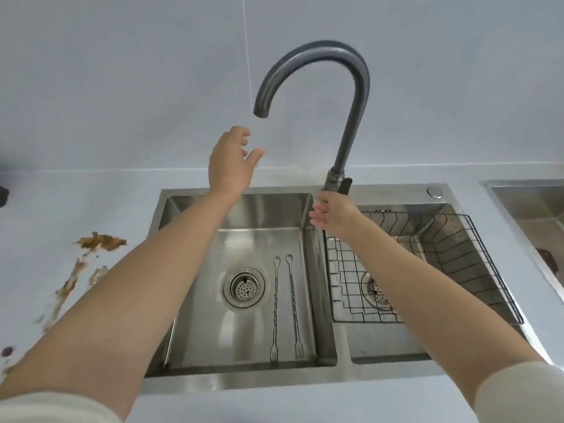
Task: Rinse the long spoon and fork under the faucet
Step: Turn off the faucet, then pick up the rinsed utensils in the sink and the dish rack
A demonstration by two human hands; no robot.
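Note:
Two long thin metal utensils with twisted handles lie side by side on the floor of the left sink basin (195,300), right of the drain. The left utensil (275,306) and the right utensil (293,303) both show fork tines at the near end and a small rounded tip at the far end. The dark curved faucet (351,117) arches over the basin, and no water shows at its spout (261,112). My left hand (230,161) is raised just below and left of the spout, fingers relaxed and holding nothing. My right hand (331,213) is at the faucet base beside the black lever (346,184), fingers spread.
A black wire basket (457,239) fills the right basin. Brown spilled sauce (100,241) streaks the counter left of the sink. A round drain strainer (244,287) sits in the left basin. Another steel basin (531,203) starts at the far right.

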